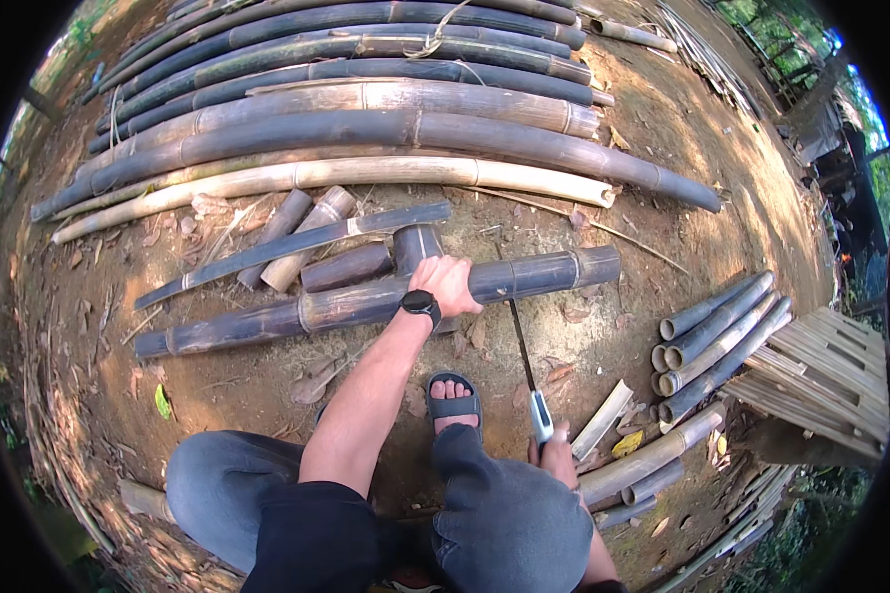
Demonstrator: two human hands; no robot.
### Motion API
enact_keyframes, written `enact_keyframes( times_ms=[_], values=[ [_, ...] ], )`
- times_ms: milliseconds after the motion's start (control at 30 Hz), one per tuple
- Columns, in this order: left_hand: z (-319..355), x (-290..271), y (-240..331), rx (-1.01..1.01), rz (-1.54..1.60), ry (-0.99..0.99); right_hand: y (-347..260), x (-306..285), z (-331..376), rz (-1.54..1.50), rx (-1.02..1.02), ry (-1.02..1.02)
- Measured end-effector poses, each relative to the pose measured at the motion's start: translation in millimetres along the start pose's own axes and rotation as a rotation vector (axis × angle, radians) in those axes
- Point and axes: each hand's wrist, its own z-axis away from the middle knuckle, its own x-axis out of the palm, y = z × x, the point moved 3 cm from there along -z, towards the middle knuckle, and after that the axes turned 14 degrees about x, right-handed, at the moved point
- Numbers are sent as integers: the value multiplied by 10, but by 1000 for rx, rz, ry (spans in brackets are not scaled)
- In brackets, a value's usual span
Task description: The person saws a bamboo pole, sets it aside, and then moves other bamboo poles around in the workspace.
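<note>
the dark bamboo pole (351,304) is clasped from above by the left hand (443,285), right of the pole's middle, while a saw (539,409) is held by its handle in the right hand (556,458), nearer the body than the pole, its blade set against the pole just right of the left hand.

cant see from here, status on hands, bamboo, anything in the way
Left hand gripping dark bamboo pole. Right hand gripping saw, blade at pole's near edge. Sandaled foot left of saw.

Bamboo pole (356,304): woody, smooth between ridged nodes, faint sheen. Saw blade (523,346): metal. Saw handle (541,417): smooth, plastic-looking. Jeans (519,519): matt denim. Sleeve (311,534): matt cloth. Ground (99,395): rough earth.
</note>
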Motion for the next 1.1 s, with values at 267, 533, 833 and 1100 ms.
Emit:
enact_keyframes(
  times_ms=[267,533,833,1100],
  values=[
    [40,-139,78,-16,43,-104,76,40,-52,-24,114,-131],
    [31,-199,-101,-60,32,-105,-519,-18,-371,1,37,-101],
    [27,-251,79,-28,-20,-105,-532,164,-699,10,-40,-22],
    [-151,-343,-139,-53,-116,-7,-483,56,-540,-1,63,-138]
  ],
)
